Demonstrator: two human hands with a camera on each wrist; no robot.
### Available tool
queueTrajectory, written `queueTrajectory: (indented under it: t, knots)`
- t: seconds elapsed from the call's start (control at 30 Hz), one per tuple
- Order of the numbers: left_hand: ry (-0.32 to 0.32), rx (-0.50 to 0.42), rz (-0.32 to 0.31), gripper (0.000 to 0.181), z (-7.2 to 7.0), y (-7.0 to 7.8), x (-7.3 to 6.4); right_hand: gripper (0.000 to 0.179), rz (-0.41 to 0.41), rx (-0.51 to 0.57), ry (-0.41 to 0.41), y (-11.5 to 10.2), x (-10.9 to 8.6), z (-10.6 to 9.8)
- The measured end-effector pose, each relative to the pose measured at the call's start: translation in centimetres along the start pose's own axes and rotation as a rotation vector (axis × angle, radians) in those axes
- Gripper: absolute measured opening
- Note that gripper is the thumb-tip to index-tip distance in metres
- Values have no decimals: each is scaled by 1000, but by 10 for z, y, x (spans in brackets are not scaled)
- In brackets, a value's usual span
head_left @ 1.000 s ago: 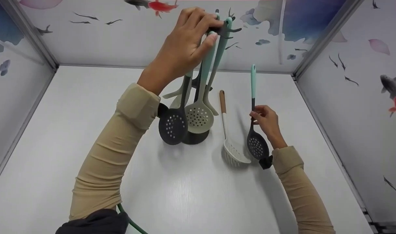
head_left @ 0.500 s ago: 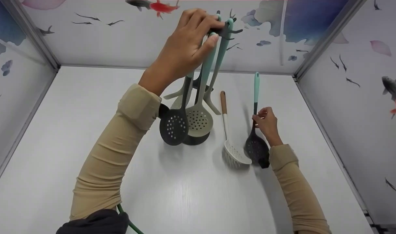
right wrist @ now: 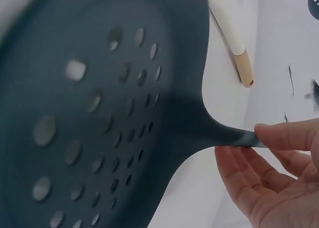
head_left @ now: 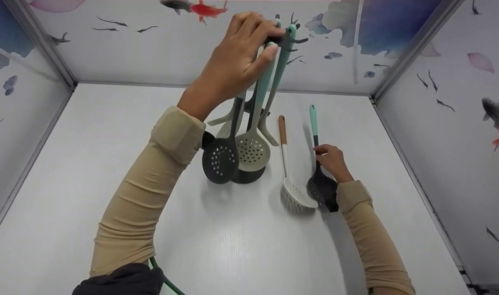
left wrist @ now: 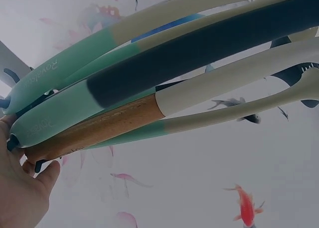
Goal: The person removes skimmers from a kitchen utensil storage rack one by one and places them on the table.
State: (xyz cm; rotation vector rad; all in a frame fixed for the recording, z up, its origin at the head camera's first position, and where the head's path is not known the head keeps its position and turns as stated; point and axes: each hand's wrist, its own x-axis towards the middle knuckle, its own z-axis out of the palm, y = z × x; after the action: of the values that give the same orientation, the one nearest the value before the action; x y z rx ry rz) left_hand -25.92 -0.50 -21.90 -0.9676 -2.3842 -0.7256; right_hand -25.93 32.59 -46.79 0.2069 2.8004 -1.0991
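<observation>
At the top of a dark hooked utensil stand [head_left: 300, 40], my left hand [head_left: 235, 61] holds on with fingers and thumb bent over it. Several utensils hang there, among them a black skimmer [head_left: 220, 162] and a beige skimmer [head_left: 253, 151]. In the left wrist view, turquoise handles and a brown wooden handle [left wrist: 97, 130] hang close to that hand. My right hand [head_left: 332, 160] pinches the dark neck of another black skimmer [right wrist: 169, 103] with a turquoise handle end. Its perforated bowl fills much of the right wrist view.
A white skimmer [head_left: 295, 194] with a wooden handle lies on the white table [head_left: 233, 246], just left of the right hand's skimmer. Printed panels [head_left: 151, 53] wall the table at the back and sides. A green cable [head_left: 169, 283] runs by the left sleeve.
The right hand's black skimmer has come down towards the table, its turquoise end tipping slightly left. The left hand stays at the stand's top.
</observation>
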Motion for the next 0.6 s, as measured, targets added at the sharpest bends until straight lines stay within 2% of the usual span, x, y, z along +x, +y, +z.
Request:
queueTrajectory:
  t: [0.13, 0.33, 0.4, 0.6]
  knots:
    - [7, -1, 10, 46, 1, 0, 0, 40, 17, -48, -96, -1, 1, 0]
    - [7, -10, 12, 45, 2, 0, -1, 56, 78, -203, -306, -4, 0, 0]
    - [4, -6, 13, 45, 2, -1, -1, 62, 72, -255, -361, -3, -1, 0]
    - [-3, 4, 14, 46, 1, -1, 0, 70, 47, -321, -424, -1, -4, -2]
